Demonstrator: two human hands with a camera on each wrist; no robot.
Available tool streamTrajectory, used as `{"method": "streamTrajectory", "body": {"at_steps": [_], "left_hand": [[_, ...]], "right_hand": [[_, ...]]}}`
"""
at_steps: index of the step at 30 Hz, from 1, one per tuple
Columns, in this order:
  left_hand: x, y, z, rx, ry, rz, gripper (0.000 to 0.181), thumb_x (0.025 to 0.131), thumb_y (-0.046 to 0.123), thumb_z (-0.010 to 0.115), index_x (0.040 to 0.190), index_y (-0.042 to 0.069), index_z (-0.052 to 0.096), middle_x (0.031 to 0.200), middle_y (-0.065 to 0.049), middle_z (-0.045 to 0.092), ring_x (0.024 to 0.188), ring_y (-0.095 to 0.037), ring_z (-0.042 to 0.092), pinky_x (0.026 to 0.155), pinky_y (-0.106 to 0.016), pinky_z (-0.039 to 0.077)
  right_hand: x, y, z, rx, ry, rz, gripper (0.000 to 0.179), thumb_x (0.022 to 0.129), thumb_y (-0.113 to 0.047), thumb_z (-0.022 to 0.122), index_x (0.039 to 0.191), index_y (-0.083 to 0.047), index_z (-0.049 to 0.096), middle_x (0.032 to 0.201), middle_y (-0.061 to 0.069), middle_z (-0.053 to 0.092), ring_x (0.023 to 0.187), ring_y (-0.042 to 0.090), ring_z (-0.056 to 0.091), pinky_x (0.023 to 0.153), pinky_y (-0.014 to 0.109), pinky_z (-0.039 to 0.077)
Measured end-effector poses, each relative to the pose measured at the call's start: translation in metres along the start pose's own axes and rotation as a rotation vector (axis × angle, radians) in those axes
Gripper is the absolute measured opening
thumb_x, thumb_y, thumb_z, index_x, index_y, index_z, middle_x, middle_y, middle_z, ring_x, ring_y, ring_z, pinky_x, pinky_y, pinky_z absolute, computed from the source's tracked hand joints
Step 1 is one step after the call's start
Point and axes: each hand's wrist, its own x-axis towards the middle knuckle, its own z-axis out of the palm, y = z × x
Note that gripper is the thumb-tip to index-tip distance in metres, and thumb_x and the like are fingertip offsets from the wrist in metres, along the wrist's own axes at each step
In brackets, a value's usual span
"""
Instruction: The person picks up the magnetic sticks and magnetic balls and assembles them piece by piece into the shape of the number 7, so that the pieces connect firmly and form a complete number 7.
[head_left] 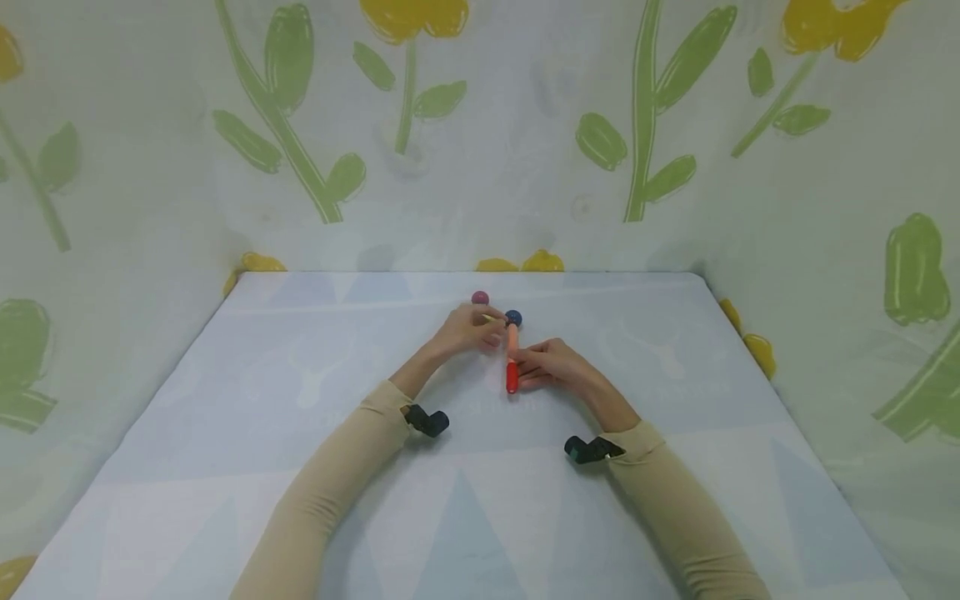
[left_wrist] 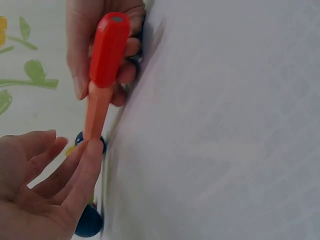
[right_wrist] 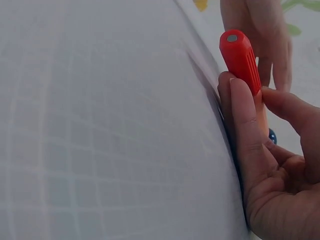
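In the head view, my right hand (head_left: 551,362) pinches a toy rod (head_left: 512,377), red at the near half and peach at the far half. A grey dot marks its red end in both wrist views. A dark blue ball (head_left: 513,317) sits at the peach end. My left hand (head_left: 468,327) is at the ball's left side, its fingertips overlapping the joint in the left wrist view. Between those fingers a thin yellow rod (head_left: 489,317) shows, mostly hidden by the hand. Just beyond the left hand lies a pink ball (head_left: 480,297).
The pale patterned tabletop (head_left: 480,517) extends around both arms. Behind and beside it stand walls (head_left: 495,167) of flower-print cloth. A small black camera device is on each wrist. A second dark ball (left_wrist: 88,222) appears below the left hand in the left wrist view.
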Motion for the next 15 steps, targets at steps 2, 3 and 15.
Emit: {"method": "streamTrajectory", "body": {"at_steps": [2, 3, 15], "left_hand": [[0.0, 0.002, -0.005, 0.029, 0.018, 0.011, 0.033, 0.098, 0.027, 0.061, 0.123, 0.007, 0.065, 0.107, -0.013, 0.072, 0.087, -0.023, 0.073, 0.076, -0.031, 0.06], [0.0, 0.002, -0.008, 0.037, 0.025, 0.016, 0.033, 0.098, 0.027, 0.06, 0.124, 0.006, 0.065, 0.108, -0.012, 0.072, 0.088, -0.023, 0.073, 0.077, -0.031, 0.06], [0.007, -0.002, -0.034, 0.093, 0.203, 0.057, 0.027, 0.096, 0.026, 0.064, 0.117, 0.01, 0.069, 0.115, -0.008, 0.071, 0.107, -0.023, 0.065, 0.092, -0.037, 0.055]], "right_hand": [[0.0, 0.0, 0.0, -0.006, 0.009, 0.003, 0.048, 0.095, -0.031, 0.064, 0.125, 0.007, 0.061, 0.085, 0.005, 0.073, 0.073, 0.012, 0.071, 0.068, 0.023, 0.059], [0.0, 0.0, 0.001, -0.007, 0.013, 0.007, 0.048, 0.095, -0.031, 0.065, 0.125, 0.006, 0.061, 0.086, 0.005, 0.073, 0.073, 0.012, 0.071, 0.068, 0.023, 0.059], [0.0, -0.003, 0.002, -0.025, 0.033, 0.048, 0.052, 0.093, -0.035, 0.066, 0.127, 0.003, 0.06, 0.1, 0.01, 0.072, 0.078, 0.013, 0.071, 0.073, 0.024, 0.059]]}}
